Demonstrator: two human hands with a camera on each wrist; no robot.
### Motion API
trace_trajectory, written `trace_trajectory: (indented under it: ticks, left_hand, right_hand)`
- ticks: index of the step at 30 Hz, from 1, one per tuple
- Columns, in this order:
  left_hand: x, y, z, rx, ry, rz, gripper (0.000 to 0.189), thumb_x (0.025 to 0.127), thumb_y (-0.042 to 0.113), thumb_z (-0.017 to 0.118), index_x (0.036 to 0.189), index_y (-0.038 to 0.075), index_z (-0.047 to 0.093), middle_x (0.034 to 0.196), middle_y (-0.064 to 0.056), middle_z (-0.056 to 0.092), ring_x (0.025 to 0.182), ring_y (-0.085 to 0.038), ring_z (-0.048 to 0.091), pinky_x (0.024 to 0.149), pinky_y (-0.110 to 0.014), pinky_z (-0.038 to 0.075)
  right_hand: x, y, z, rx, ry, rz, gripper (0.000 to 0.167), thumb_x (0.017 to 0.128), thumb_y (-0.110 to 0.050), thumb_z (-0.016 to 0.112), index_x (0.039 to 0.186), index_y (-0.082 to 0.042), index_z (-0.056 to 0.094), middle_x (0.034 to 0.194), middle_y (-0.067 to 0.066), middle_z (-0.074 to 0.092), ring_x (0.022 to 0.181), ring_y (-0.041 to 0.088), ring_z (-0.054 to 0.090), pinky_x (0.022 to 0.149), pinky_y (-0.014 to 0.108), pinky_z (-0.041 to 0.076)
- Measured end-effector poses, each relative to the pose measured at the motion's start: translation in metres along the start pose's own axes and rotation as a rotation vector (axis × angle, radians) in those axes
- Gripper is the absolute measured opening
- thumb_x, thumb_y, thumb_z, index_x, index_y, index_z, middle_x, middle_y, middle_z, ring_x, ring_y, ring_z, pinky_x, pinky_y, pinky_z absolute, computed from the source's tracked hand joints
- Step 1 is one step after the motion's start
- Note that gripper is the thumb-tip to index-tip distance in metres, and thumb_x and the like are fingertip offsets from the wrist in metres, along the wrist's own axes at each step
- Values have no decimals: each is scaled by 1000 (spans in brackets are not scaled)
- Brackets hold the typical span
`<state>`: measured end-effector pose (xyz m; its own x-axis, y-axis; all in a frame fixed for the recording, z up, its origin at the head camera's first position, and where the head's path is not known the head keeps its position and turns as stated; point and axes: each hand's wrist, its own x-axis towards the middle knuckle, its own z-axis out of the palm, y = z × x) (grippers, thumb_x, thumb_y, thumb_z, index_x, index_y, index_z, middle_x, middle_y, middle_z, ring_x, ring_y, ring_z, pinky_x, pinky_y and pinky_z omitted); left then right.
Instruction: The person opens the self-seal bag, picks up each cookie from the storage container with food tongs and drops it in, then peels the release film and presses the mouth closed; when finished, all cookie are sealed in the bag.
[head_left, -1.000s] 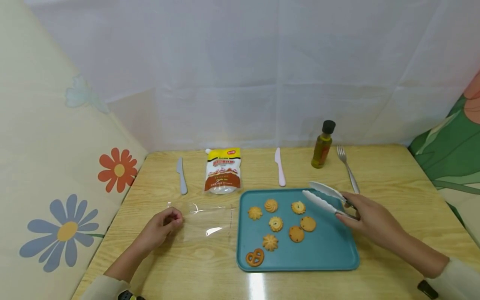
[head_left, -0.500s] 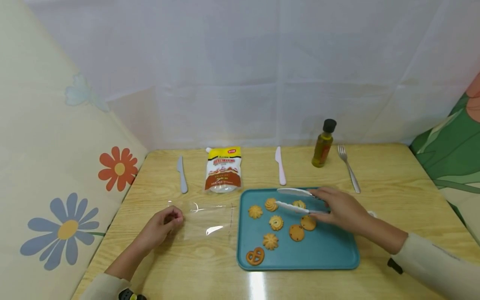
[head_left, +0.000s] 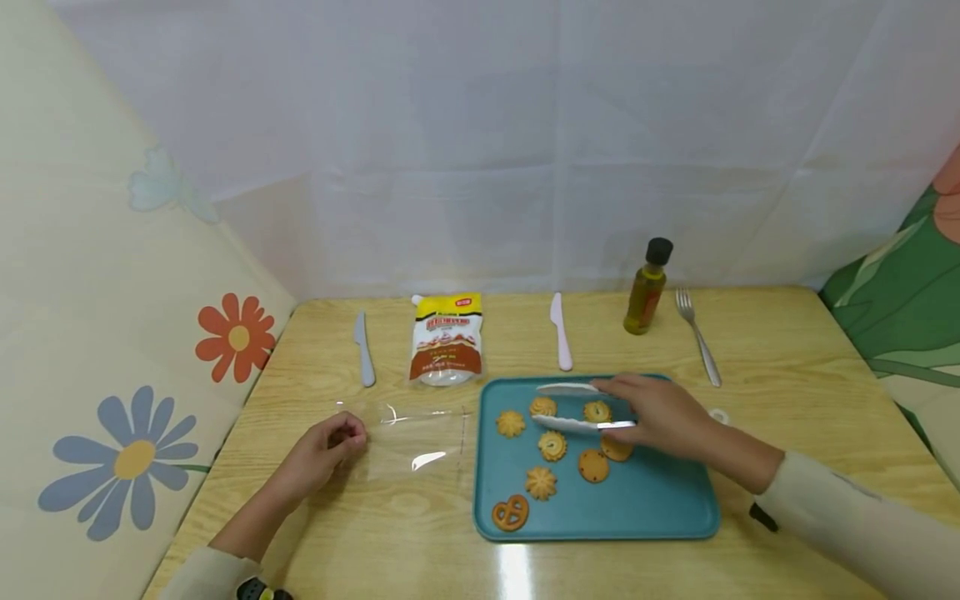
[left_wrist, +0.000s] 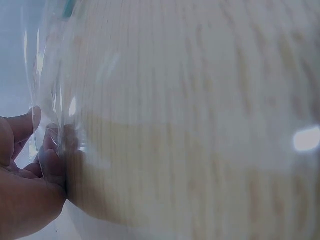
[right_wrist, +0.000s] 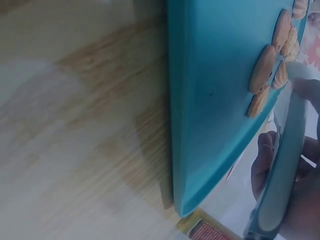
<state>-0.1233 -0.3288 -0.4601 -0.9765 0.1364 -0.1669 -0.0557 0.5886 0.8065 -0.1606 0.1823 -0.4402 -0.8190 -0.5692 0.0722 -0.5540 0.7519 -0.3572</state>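
Observation:
My left hand (head_left: 324, 450) pinches the left end of a flat clear plastic bag (head_left: 420, 435) left of the tray; in the left wrist view, the clear film (left_wrist: 61, 115) passes between the thumb and fingers. My right hand (head_left: 663, 415) grips a pair of tongs (head_left: 573, 423) over the teal tray (head_left: 645, 508). Their white tips stand apart on either side of a swirl cookie (head_left: 543, 406); I cannot tell whether they touch it. Partly beneath the tongs and hand lie a ring-topped cookie (head_left: 597, 411) and a round cookie (head_left: 617, 448). In the right wrist view, the tongs (right_wrist: 284, 175) run along the fingers.
Other cookies and a pretzel (head_left: 510, 512) lie on the tray. Behind stand a food pouch (head_left: 446, 342) and an oil bottle (head_left: 645, 296). A grey knife (head_left: 364, 354), pink knife (head_left: 561, 333) and fork (head_left: 697, 337) lie on the table. A white curtain (head_left: 450, 167) hangs behind.
My right hand has carried the tongs leftward from the tray's right edge, bringing their tips to either side of the swirl cookie. The left hand and bag have stayed put.

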Motion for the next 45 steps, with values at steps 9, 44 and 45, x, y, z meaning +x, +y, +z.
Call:
trace_trajectory:
  ticks: [9,44,45]
  left_hand:
    - [-1,1,0,-4,1,0,7,105,6,58,105,1,62,97,-9,55,85,-16,50,68,-26,43]
    - [-1,0,1,-18,-2,-10,7,105,8,58,107,1,61,98,-10,55,84,-17,50,67,-27,44]
    - [-1,-1,1,-17,0,-10,7,105,8,58,107,1,61,98,-10,55,84,-17,50,67,-27,44]
  right_hand:
    - [8,-2,1,-67,-55,-7,70,89,-43,81,148,-12,57,129,7,65,103,21,66,83,43,57]
    - [23,-9,-7,-88,-117,-54,64,88,-42,82,141,-11,63,117,3,65,86,10,59,70,32,52]
    - [23,-9,-7,-86,-115,-56,63,89,-41,82,141,-11,64,116,2,65,85,10,58,69,31,52]
